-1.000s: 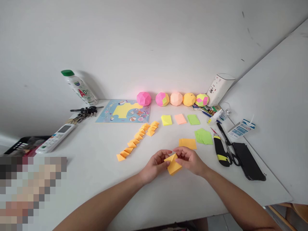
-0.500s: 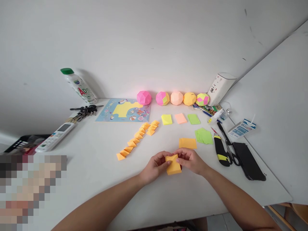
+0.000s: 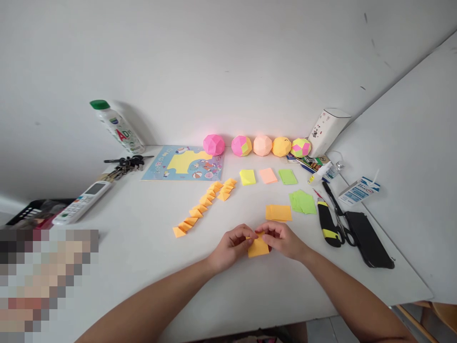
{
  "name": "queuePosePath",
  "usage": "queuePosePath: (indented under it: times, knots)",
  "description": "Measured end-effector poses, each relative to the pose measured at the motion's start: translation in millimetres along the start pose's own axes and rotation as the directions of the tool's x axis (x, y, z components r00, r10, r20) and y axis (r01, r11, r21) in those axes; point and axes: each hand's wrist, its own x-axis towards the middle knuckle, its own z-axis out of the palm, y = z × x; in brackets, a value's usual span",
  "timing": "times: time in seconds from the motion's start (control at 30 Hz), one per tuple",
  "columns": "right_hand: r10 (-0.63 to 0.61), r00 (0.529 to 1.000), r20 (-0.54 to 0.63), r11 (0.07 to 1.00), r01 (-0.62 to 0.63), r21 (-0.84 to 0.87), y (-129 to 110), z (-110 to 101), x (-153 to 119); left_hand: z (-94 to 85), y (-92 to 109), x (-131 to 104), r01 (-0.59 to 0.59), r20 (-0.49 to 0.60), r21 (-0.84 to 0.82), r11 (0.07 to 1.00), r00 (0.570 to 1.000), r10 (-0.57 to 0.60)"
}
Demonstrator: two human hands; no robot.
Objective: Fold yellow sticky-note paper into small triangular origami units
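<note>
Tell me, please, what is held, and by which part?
An orange paper: the left fingers hold its upper left, the right fingers its upper right.

1. One head-worn camera looks from the near side, forward and down over the white table [image 3: 150,267].
2. It faces the far wall [image 3: 221,62], with a side wall [image 3: 421,143] at right.
3. Its wide view takes in a remote control [image 3: 82,202] at left and a drink carton [image 3: 359,190] at right.
4. The left hand [image 3: 230,250] and right hand [image 3: 285,240] show closer than the far wall.

bottle [image 3: 117,127]: "ad", perhaps more | carton [image 3: 358,191]: lettering too small to read
</note>
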Motion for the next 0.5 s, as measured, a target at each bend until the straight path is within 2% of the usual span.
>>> queuePosePath:
  times: [0.1,0.23,0.3,0.5]
  knots:
    - [0.009,1.0,0.007,1.0,-0.009,0.016,-2.0,0.2,-0.2,0.1,0.6,0.5,0.0,0.011,-0.008,1.0,1.0,0.0]
    - [-0.004,1.0,-0.01,0.999,0.005,0.034,-7.6,0.0,-0.4,2.6,2.4,0.6,0.026,0.123,-0.148,0.989,0.992,-0.007]
    - [-0.012,1.0,-0.019,0.999,0.012,0.044,-9.0,-0.1,-0.4,3.6,1.9,0.6,0.023,0.135,-0.187,0.982,0.991,0.003]
    - [-0.031,1.0,-0.005,0.998,0.031,0.058,-8.1,1.7,-1.9,3.4,-0.9,1.2,0.037,-0.027,-0.212,0.977,0.999,-0.043]
